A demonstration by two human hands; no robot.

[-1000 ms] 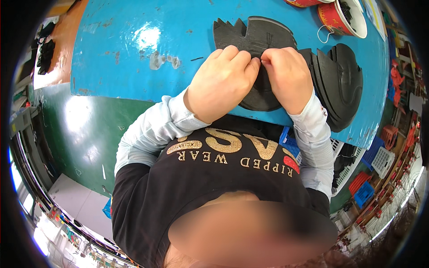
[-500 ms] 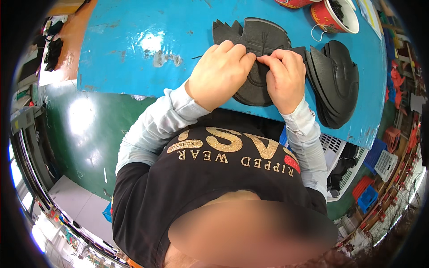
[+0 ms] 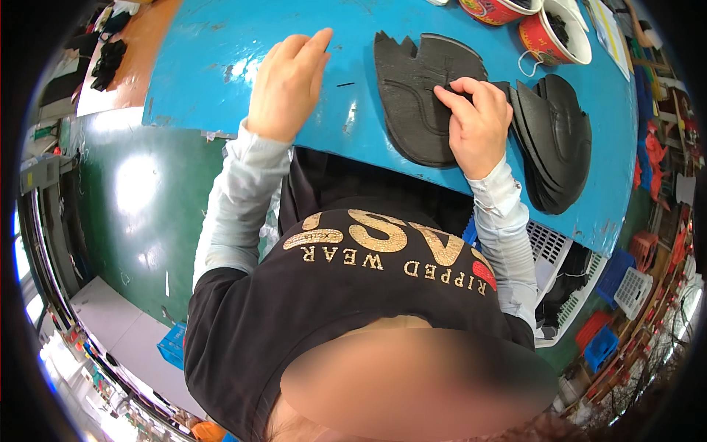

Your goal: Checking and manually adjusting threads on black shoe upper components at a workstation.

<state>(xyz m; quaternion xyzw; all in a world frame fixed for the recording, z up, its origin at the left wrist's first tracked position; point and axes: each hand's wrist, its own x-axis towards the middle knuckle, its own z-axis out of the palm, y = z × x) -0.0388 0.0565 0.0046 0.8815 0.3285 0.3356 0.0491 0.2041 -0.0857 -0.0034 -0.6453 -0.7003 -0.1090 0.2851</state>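
A black shoe-upper piece (image 3: 414,110), with curved stitched lines and a jagged corner, lies flat at the near edge of the blue table. My right hand (image 3: 480,125) rests on its right side, fingers curled and the fingertips against its surface. Well to the left, my left hand (image 3: 286,87) is lifted over the table, its fingers stretched out and holding nothing I can see. Between that hand and the piece lies a short thin black strip (image 3: 345,84). A stack of similar black pieces (image 3: 557,140) sits right of my right hand, its layers fanned at the edge.
Two red paper buckets (image 3: 546,38) stand at the far right of the blue table (image 3: 210,81), the nearer one holding black bits. White papers (image 3: 608,37) lie beyond them. A white crate (image 3: 549,250) with black items stands below the table's right edge.
My left hand has come off the shoe-upper piece and moved left, its fingers straightening. The right hand stays on the piece. A thin black strip now shows on the bare table left of it.
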